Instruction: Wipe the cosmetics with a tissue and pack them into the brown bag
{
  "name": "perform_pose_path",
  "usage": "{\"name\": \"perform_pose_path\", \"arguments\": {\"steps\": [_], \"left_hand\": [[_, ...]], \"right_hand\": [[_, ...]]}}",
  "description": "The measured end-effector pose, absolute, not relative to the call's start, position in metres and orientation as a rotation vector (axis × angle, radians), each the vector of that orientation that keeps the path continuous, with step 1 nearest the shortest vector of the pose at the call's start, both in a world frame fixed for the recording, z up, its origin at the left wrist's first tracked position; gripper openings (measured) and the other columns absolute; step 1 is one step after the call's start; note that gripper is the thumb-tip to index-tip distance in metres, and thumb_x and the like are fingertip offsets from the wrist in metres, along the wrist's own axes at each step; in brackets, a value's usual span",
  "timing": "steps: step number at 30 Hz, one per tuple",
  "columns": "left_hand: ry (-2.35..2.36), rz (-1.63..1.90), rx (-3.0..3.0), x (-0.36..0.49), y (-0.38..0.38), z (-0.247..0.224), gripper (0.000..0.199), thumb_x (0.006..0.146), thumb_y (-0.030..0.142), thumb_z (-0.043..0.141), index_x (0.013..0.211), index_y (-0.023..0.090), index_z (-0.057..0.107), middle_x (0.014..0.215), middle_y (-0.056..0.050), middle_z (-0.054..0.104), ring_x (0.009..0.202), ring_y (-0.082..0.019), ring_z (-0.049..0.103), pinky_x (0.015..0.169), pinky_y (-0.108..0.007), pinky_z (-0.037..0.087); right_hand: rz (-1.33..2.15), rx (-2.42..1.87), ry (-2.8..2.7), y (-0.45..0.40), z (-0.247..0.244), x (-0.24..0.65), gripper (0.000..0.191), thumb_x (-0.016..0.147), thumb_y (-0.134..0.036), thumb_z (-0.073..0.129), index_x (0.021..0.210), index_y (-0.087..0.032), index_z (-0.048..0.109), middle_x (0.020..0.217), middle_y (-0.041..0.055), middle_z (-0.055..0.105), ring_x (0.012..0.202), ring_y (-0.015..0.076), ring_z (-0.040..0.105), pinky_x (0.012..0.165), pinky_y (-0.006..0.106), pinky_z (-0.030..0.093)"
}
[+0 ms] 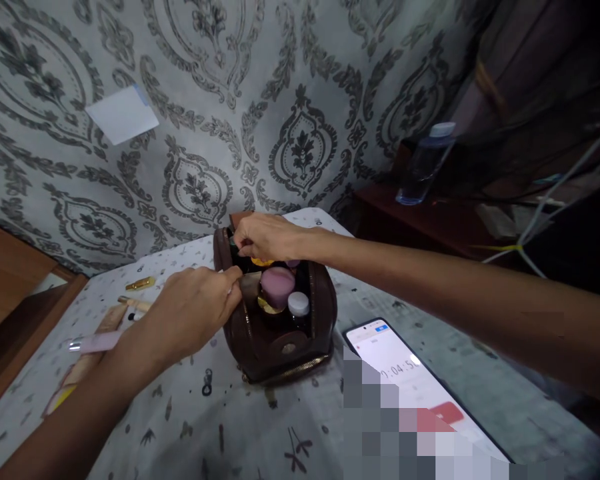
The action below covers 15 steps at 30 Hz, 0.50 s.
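Note:
A dark brown zip bag [327, 303] lies unzipped on the patterned sheet, its mouth facing up. My left hand [193, 310] is closed on the bag's left rim. At the bag's far end my right hand [267, 237] reaches into the mouth with curled, pinched fingers; whatever they grip is hidden. Inside the bag sit a round mauve item [278, 287], a small jar with a white lid [299, 304] and something yellow [263, 262] under my right hand. A gold-edged round item [271, 307] shows below the mauve one.
A phone [400, 387] with a lit timer lies right of the bag. On the left lie a small gold tube [140, 284], a pink tube [93, 343] and several cosmetics, partly behind my left forearm. A water bottle [425, 167] stands on a dark red surface [380, 207].

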<state>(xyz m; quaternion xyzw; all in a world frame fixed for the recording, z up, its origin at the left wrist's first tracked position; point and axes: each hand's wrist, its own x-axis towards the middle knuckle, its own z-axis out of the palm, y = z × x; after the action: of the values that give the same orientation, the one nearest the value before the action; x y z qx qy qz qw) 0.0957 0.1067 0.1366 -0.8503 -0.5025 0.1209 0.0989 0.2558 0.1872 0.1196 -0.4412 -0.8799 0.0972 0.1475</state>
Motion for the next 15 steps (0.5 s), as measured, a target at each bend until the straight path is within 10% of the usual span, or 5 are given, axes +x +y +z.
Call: {"name": "perform_pose_path", "arguments": {"steps": [15], "left_hand": [[-1.606,-0.024,-2.500,0.080,0.101,0.124,0.039,0.097,0.032,0.033,0.119,0.021,0.063,0.073,-0.004,0.070,0.072,-0.024,0.067,0.067,-0.030,0.045]], "right_hand": [[0.055,-1.401,-2.652,0.154,0.104,0.250,0.024,0.076,-0.008,0.064,0.096,-0.017,0.074,0.087,0.0073,0.073,0.087,0.0220,0.065,0.066,0.028,0.039]]}}
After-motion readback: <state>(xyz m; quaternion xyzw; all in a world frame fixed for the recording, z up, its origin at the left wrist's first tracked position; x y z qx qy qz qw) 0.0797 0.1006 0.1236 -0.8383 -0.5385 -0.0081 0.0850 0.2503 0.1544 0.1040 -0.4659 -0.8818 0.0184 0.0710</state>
